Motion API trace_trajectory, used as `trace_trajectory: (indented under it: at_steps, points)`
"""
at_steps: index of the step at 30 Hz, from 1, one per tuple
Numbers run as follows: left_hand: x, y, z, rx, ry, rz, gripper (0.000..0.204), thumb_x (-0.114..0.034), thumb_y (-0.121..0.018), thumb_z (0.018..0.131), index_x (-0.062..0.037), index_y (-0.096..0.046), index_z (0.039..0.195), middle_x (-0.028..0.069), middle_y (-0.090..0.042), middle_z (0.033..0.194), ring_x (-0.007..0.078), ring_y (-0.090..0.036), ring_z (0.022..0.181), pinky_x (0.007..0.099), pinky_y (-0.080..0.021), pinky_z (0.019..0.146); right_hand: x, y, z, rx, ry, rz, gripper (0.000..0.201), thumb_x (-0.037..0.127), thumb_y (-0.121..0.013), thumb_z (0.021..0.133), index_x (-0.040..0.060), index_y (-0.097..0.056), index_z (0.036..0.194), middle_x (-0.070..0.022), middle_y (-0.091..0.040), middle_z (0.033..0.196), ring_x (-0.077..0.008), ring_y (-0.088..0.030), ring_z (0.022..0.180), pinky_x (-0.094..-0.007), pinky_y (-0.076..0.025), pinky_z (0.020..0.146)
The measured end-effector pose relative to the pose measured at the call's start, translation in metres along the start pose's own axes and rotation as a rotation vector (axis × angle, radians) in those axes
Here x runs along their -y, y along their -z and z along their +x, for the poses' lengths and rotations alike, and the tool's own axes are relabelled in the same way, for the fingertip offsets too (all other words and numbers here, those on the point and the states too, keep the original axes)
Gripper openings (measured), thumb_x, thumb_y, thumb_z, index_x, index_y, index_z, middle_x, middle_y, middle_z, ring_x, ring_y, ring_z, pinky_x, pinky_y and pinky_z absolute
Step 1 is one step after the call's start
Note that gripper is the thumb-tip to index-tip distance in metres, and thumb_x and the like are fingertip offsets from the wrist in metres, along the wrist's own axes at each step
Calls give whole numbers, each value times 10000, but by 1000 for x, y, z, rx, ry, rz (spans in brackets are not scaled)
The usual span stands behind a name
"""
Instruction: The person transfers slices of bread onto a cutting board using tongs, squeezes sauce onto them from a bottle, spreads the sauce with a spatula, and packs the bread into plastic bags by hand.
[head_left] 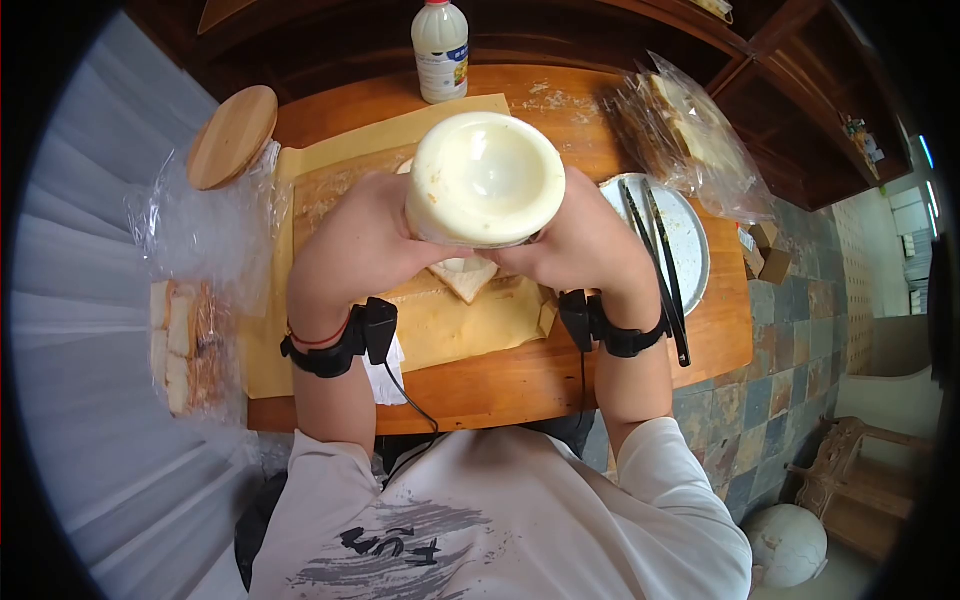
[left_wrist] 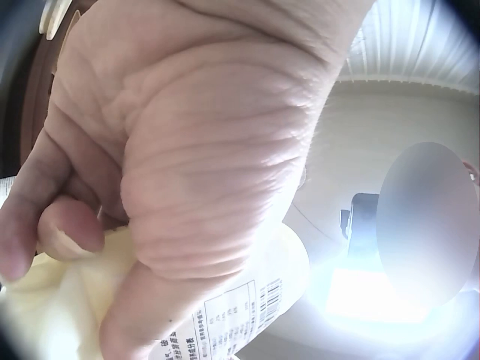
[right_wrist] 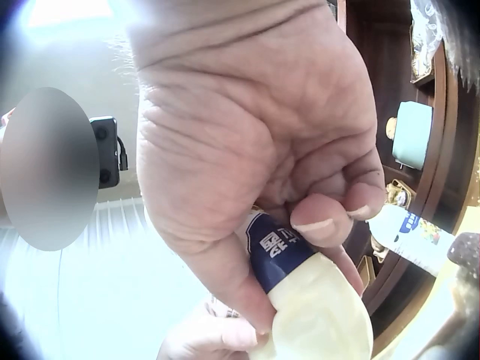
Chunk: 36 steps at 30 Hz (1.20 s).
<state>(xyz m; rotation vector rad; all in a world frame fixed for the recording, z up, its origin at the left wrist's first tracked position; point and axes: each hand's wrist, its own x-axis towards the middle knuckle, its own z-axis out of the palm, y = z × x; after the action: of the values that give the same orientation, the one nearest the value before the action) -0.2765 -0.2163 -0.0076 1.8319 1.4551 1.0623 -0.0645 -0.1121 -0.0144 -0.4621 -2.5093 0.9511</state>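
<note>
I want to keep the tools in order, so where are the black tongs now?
In the head view, the black tongs lie on the person's right, across the round white plate, near the bagged bread slices.

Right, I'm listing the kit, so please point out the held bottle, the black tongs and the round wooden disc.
Held bottle (head_left: 487, 185): head view, its base.
Black tongs (head_left: 682, 345): head view, lower end.
Round wooden disc (head_left: 232, 138): head view, flat face.
</note>
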Motion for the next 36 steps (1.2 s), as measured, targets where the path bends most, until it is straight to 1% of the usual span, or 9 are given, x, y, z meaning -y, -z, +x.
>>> trace_trajectory:
  at_steps: [2, 15, 21, 24, 26, 29, 31, 34, 36]
  points:
    - [-1, -1, 0, -11, -10, -26, 345, -207, -869, 799, -6, -730, 1042, 205, -743, 919, 379, -716, 854, 384, -551, 782, 1, -4, 2, -162, 111, 68, 181, 102, -786, 743, 66, -742, 915, -200, -720, 860, -435, -671, 816, -437, -567, 716]
    - [4, 0, 1, -11, 6, 41, 337, -197, -856, 809, 0, -716, 1044, 192, -735, 886, 344, -703, 754, 381, -541, 722, 2, -4, 2, -143, 74, 119, 203, 93, -779, 735, 80, -749, 936, -193, -726, 862, -432, -680, 829, -428, -573, 735]
    - [0, 3, 3, -60, 127, -122, 437, -143, -853, 836, 28, -658, 1187, 162, -755, 986, 223, -742, 900, 319, -563, 765, 7, 2, 4, -150, -110, 84, 294, 184, -829, 761, -2, -726, 963, -225, -721, 805, -387, -719, 787, -397, -572, 711]
    - [2, 0, 7, -132, 175, -359, 479, -102, -833, 867, 51, -602, 1258, 141, -749, 1040, 172, -739, 901, 277, -576, 727, -5, -5, 7, -325, -89, 242, 564, 233, -890, 782, -20, -644, 1222, -154, -717, 799, -251, -715, 707, -339, -558, 661]
    - [0, 0, 10, -212, 124, -442, 499, -81, -823, 880, 59, -574, 1288, 132, -742, 1076, 147, -736, 874, 257, -580, 691, 0, -7, 10, -376, -9, 268, 632, 217, -872, 820, -36, -588, 1325, -147, -721, 885, -235, -696, 695, -329, -553, 656]
    - [-8, 3, 14, -209, 319, -374, 586, -69, -802, 896, 58, -486, 1373, 135, -724, 1137, 135, -727, 812, 242, -563, 575, 11, -6, 9, -456, -64, 213, 572, 76, -747, 902, -16, -548, 1430, -192, -714, 1024, -245, -706, 765, -318, -554, 693]
    - [-8, -2, 17, -305, 151, -465, 675, -72, -765, 923, 25, -386, 1472, 134, -716, 1151, 108, -709, 779, 223, -521, 483, 4, -8, 13, -427, 189, 171, 667, -90, -611, 902, 115, -515, 1529, -234, -670, 1190, -277, -710, 872, -319, -558, 755]
    - [-12, 3, 18, -291, 165, -505, 727, -63, -729, 944, -3, -307, 1532, 133, -710, 1148, 109, -706, 772, 220, -496, 437, 13, 8, 4, -149, 40, 58, 744, -178, -553, 871, 161, -536, 1534, -205, -597, 1433, -230, -676, 1017, -266, -550, 811]
    - [-16, 3, 17, -302, 152, -525, 723, -74, -724, 950, -7, -311, 1540, 134, -706, 1151, 108, -704, 767, 223, -492, 434, 9, 2, 3, -224, 84, -4, 771, -150, -589, 845, 243, -562, 1508, -211, -587, 1425, -293, -689, 1001, -317, -563, 822]
